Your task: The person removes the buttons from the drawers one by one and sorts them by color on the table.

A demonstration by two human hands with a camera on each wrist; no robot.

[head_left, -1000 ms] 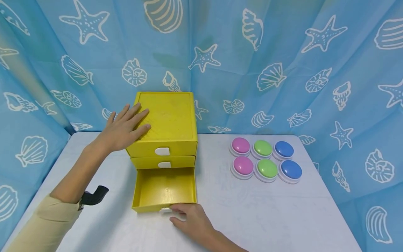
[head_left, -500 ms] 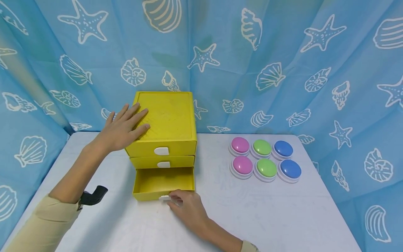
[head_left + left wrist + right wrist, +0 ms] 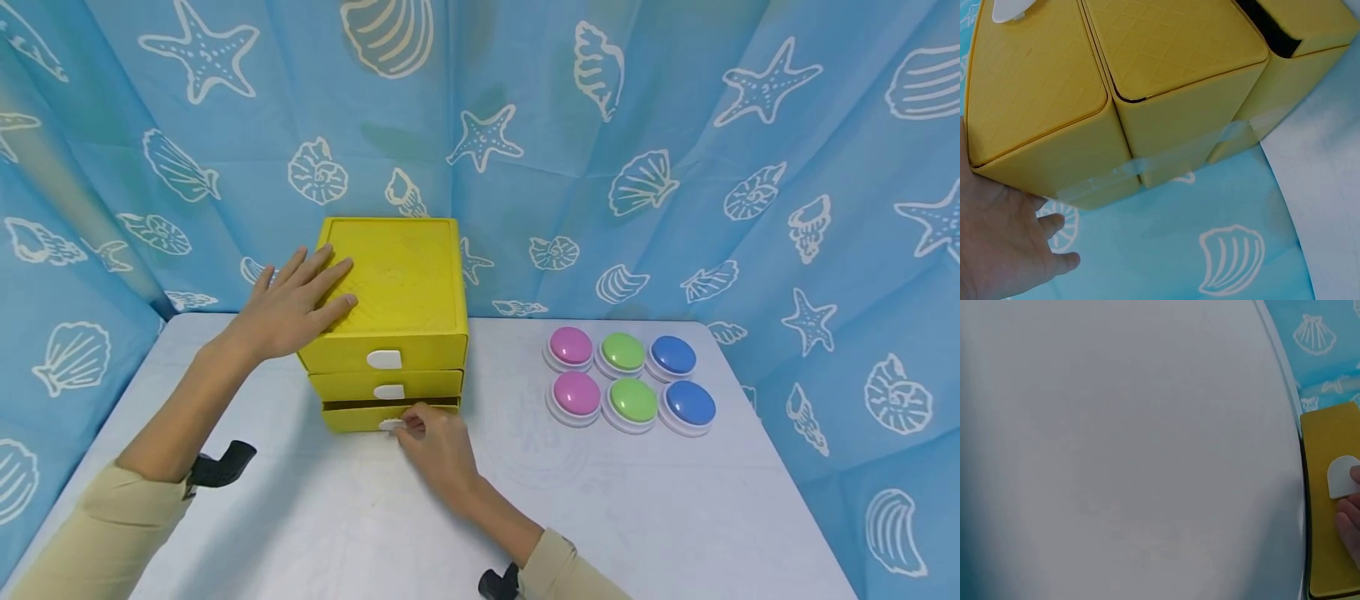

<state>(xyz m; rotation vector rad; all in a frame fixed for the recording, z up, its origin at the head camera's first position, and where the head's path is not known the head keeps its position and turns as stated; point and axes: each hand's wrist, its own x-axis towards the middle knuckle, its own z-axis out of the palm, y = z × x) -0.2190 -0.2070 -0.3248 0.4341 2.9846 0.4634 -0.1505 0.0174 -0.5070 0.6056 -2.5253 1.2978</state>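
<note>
A yellow three-tier drawer cabinet stands on the table, with a white pull tab on each drawer. My left hand rests spread over the top's left edge; in the left wrist view its fingers lie beside the cabinet's side wall. At the front, my right hand pinches the white handle of the bottom drawer. That drawer sticks out slightly, leaving a dark gap above its front. The two upper drawers are closed. In the right wrist view, fingertips meet the white tab at the right edge.
To the cabinet's right, pink, green and blue round push buttons on white bases sit in two rows on the white-covered table. A blue curtain with shell and starfish prints hangs behind and at both sides.
The bottom drawer has slid inward from well out to nearly closed, with my right hand moving along at its handle. My left hand has stayed on the cabinet top.
</note>
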